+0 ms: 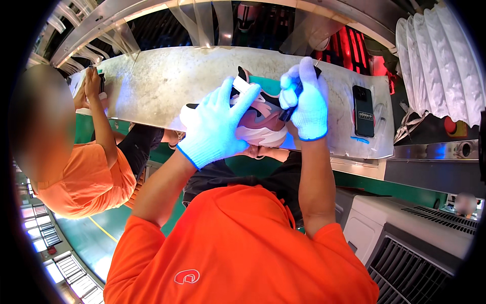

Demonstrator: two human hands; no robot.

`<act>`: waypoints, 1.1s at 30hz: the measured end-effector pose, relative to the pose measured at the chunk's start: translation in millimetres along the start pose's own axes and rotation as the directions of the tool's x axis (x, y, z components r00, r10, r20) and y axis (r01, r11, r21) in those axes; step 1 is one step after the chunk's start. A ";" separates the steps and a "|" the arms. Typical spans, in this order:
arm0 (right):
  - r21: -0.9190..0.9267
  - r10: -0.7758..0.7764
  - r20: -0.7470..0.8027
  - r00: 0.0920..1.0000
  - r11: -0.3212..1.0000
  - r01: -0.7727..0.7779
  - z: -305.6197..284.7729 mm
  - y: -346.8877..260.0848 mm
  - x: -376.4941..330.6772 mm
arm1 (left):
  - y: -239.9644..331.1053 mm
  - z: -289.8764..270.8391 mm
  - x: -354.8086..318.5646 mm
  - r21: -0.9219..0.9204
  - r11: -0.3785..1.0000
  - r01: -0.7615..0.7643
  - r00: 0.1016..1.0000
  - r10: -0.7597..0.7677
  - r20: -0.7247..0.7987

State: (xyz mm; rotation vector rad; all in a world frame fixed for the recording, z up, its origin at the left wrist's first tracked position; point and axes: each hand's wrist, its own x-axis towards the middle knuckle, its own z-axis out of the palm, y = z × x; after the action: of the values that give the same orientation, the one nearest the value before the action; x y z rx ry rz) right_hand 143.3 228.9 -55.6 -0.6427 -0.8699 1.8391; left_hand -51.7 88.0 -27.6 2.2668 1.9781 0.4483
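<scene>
A sneaker [263, 114] in pink, white, black and teal lies on the worktable in front of me. My left hand [217, 119], in a white knit glove lit bluish, grips its upper from the left, the thumb and fingers by a white band at the shoe's opening. At the shoe's right side, my right hand [308, 99], gloved the same way, is closed around a slim black handheld tool [287, 113]. Most of that tool is hidden by the fingers, so its exact kind does not show.
The pale, stained worktable [162, 76] has a dark phone [363, 111] and a small blue item [360, 140] at its right. Beyond it run dark conveyor rollers [268, 30]. A co-worker [86, 172] sits left. A white ribbed duct [430, 61] and red button [450, 126] are right.
</scene>
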 end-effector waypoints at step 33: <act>0.389 0.111 -0.312 0.944 0.921 0.020 38.1 30.1 -36.5 | -16.9 6.8 8.7 -0.032 0.939 -0.343 0.936 0.344 0.073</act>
State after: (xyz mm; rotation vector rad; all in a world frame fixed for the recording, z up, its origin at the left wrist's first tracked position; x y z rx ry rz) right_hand 113.1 176.3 -54.5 -0.6912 -0.2580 1.8080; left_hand -64.8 99.9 -37.2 2.5824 1.5350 0.3968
